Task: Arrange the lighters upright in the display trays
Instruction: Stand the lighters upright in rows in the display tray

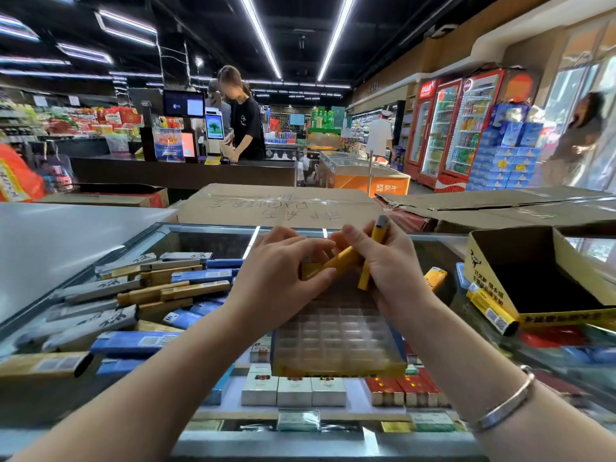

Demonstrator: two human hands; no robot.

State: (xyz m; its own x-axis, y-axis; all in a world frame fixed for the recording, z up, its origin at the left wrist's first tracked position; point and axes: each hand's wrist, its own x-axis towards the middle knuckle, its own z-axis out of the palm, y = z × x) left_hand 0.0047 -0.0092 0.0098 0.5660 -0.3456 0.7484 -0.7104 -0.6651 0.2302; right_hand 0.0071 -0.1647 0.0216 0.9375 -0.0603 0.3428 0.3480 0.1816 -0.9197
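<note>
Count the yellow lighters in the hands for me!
3 show, maybe more hidden: the right hand grips an upright yellow plastic lighter; a slanted one and a boxy one sit by the left hand.

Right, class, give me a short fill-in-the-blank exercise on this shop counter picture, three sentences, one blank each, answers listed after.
1. The lighters held in both hands are ___ in colour.
2. The clear display tray lies on a ___ counter.
3. The bracelet is on the ___ wrist.

Missing words: yellow; glass; right
</note>
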